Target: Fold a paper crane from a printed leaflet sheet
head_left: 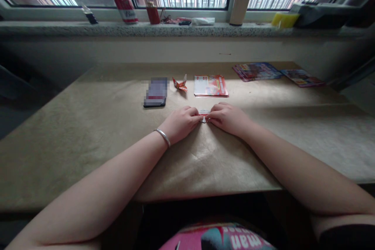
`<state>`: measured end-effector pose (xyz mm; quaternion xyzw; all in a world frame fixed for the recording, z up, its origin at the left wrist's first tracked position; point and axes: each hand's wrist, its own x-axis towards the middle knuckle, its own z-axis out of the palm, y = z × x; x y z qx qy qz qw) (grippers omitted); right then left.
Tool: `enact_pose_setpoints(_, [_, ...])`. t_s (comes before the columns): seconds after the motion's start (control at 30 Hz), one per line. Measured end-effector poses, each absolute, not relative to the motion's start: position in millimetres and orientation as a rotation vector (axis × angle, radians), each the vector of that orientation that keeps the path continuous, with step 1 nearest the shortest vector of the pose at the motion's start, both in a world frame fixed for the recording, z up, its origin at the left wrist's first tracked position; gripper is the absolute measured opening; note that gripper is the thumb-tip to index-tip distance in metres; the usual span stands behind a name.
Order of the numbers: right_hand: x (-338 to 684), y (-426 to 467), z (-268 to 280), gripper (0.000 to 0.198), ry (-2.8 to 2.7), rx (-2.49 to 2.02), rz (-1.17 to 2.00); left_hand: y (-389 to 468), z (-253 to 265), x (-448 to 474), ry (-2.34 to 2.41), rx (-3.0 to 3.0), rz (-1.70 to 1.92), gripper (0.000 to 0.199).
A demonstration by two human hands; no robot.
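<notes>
Between my two hands a small folded piece of red-and-white paper [204,112] lies on the table, mostly covered by my fingers. My left hand [183,123], with a silver bangle at the wrist, pinches its left side. The fingers of my right hand [227,118] close on its right side, and the fingertips of both hands nearly meet. Just beyond stands a folded orange paper crane [180,84]. To the right of the crane is a stack of red-and-white printed paper sheets [211,86].
A phone [156,91] with a blurred screen lies left of the crane. Colourful booklets [258,71] and another small pile [301,77] are at the back right of the table [88,140]. On the windowsill [181,29] stand a red can [125,8] and a red container [152,13].
</notes>
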<state>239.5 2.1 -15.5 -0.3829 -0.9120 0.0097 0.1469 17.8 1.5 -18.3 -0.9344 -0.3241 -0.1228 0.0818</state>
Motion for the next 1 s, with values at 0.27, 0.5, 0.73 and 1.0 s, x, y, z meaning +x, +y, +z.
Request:
enact_pose_setpoints(0.27, [232, -3, -13, 0.024, -2.664, -1.142, -0.118, 1, -18, 22, -1.003, -2.753, -0.34, 0.024])
enact_pose_setpoints(0.5, [232, 0, -16, 0.022, -2.614, -1.115, -0.023, 3, -18, 22, -0.995, -2.774, -0.404, 0.019])
enact_pose_setpoints(0.73, [230, 2, -17, 0.022, -2.607, -1.129, -0.005, 4, -20, 21, -1.03, -2.788, -0.432, 0.017])
enact_pose_setpoints(1.0, [226, 6, -23, 0.015, -2.491, -1.18, 0.107, 6, -23, 27, -1.066, -2.817, -0.465, 0.02])
